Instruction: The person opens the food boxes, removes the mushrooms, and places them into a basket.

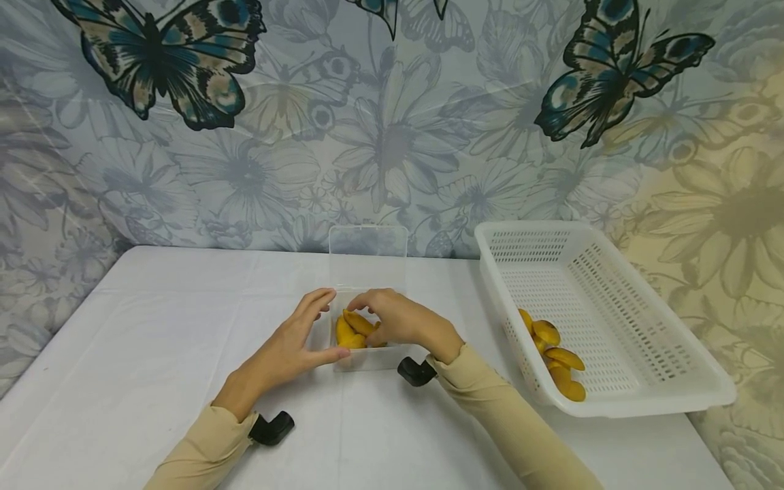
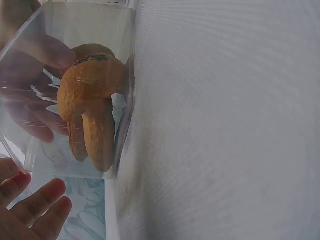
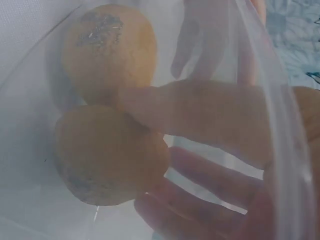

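Note:
A clear plastic box (image 1: 367,362) stands mid-table with its clear lid (image 1: 369,269) raised at the back. Several yellow mangoes (image 1: 348,333) lie inside it. My right hand (image 1: 409,321) reaches into the box from the right and holds a mango (image 3: 110,157) between thumb and fingers, seen through the box wall in the right wrist view. Against it lies another mango (image 3: 112,45) with a dark patch. Around the box's left side my left hand (image 1: 284,350) has its fingers spread, the thumb at the front rim and the fingertips near the back left corner.
At the right, a white perforated basket (image 1: 664,403) holds several more mangoes (image 1: 565,358) along its left side. White cloth covers the table (image 1: 153,340). A butterfly-patterned backdrop (image 1: 392,184) rises behind the table's far edge.

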### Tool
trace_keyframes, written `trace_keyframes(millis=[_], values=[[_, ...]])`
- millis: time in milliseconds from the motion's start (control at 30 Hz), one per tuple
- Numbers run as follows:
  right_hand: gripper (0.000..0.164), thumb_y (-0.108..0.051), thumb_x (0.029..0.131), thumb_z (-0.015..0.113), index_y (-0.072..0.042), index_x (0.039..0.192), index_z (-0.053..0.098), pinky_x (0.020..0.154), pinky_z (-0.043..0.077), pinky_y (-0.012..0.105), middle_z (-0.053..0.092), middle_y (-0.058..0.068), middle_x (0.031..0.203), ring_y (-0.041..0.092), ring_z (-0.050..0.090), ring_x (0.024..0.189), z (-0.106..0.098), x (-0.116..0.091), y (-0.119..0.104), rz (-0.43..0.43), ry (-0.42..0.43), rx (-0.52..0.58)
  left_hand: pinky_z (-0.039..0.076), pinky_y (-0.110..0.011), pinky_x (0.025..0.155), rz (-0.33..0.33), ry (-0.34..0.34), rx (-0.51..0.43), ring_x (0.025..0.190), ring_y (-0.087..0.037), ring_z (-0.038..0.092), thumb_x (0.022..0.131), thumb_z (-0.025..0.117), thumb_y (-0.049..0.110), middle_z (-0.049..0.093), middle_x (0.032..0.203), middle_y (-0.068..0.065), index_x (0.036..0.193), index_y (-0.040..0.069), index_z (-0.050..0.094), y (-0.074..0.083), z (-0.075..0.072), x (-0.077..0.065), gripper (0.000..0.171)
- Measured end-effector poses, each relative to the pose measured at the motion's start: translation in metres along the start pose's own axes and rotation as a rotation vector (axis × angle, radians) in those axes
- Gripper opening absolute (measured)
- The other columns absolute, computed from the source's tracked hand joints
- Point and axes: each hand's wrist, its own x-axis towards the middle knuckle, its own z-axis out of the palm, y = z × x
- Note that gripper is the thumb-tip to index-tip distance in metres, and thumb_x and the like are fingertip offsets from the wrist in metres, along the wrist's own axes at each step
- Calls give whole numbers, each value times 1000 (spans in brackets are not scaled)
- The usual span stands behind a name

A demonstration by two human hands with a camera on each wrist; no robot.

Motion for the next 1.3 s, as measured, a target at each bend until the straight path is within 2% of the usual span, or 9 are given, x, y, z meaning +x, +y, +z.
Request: trace_keyframes(millis=[367, 600, 700, 900, 1300], values=[[54, -5, 82, 79, -6, 132, 60, 96, 54, 33, 65, 8, 128, 20, 61, 109, 3, 5, -3, 35, -59, -31, 45, -52, 109, 0, 9, 3, 136, -27, 45, 84, 74, 54, 22, 161, 4, 157, 22, 24, -1, 0, 1, 94], [56, -14, 86, 78, -10, 137, 56, 103, 49, 35, 64, 5, 129, 19, 59, 114, 4, 4, -8, 66, -86, -106, 44, -52, 109, -7, 4, -4, 137, -26, 45, 84, 74, 55, 23, 162, 1, 157, 23, 24, -1, -1, 2, 94], [56, -13, 85, 79, -10, 136, 56, 103, 49, 35, 63, 5, 131, 20, 59, 116, 3, 4, -7, 37, -81, -101, 45, -53, 109, -6, 6, -3, 136, -28, 46, 84, 74, 54, 23, 162, 2, 157, 23, 24, -2, -1, 2, 94], [55, -6, 82, 79, -8, 133, 59, 95, 54, 32, 65, 7, 129, 22, 61, 116, 1, 2, -2, -46, -43, -69, 46, -53, 107, -5, 4, -6, 135, -30, 47, 84, 75, 53, 23, 161, 3, 157, 23, 25, -1, 0, 1, 93], [61, -5, 79, 82, -6, 135, 57, 94, 55, 31, 62, 6, 133, 23, 61, 114, -16, -13, 3, -60, 50, 18, 45, -54, 108, -10, 7, -8, 136, -27, 45, 83, 75, 53, 24, 161, 2, 156, 23, 25, -2, 0, 1, 94]])
